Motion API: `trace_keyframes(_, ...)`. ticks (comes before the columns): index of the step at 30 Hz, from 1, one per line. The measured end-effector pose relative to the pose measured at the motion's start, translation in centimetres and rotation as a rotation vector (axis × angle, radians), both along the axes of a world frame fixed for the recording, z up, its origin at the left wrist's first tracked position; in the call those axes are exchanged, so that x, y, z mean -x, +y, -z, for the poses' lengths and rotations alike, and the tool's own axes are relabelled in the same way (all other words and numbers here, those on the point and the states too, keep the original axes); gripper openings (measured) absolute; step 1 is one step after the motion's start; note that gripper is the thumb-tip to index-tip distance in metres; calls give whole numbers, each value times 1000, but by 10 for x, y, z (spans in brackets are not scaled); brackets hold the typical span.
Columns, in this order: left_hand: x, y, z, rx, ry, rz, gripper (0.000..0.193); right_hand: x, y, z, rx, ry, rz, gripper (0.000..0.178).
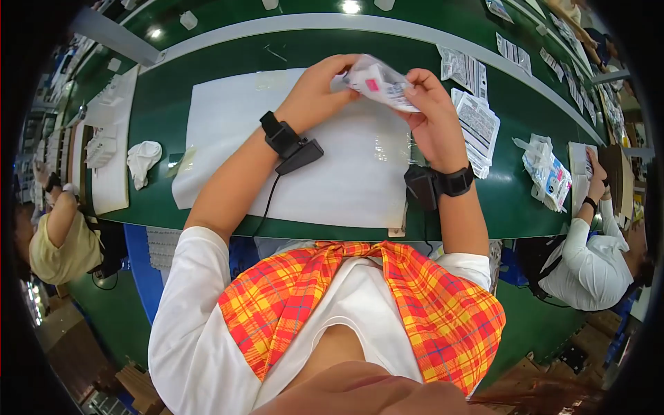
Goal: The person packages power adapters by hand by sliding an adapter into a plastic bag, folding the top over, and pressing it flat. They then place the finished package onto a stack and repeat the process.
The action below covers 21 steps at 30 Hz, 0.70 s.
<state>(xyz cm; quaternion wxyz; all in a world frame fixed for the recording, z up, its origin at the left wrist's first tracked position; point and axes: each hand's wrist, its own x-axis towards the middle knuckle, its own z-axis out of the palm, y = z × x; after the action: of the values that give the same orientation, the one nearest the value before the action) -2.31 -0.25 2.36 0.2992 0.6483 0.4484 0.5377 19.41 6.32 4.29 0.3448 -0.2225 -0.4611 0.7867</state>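
Both my hands hold a small transparent plastic bag (380,81) with white contents and a pink mark above the far part of a white sheet. My left hand (319,93) pinches the bag's left end, its fingers partly behind the plastic. At the right end my right hand (437,123) grips it between thumb and fingers. What exactly lies inside the bag cannot be made out. The white sheet (290,190) is taped on the green table (152,200) below my forearms. Just right of my right hand lies a stack of flat printed packets (477,131).
Another printed packet (462,71) lies beyond the stack. A white and blue package (548,173) sits further right, and a crumpled white piece (144,164) at left. A grey rail (311,22) crosses the table's far side. Co-workers sit left, in a yellow top (66,242), and right, in white (588,266).
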Motion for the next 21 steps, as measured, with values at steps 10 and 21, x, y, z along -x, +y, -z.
trace_keyframes(10, -9, 3, -11, 290, -381, -278, 31, -63, 119, -15, -981, -1201, -6, 37)
trace_keyframes(21, -5, -3, -2, 338, -415, -244, 36, 26, 20, -28, -752, -792, -166, 37)
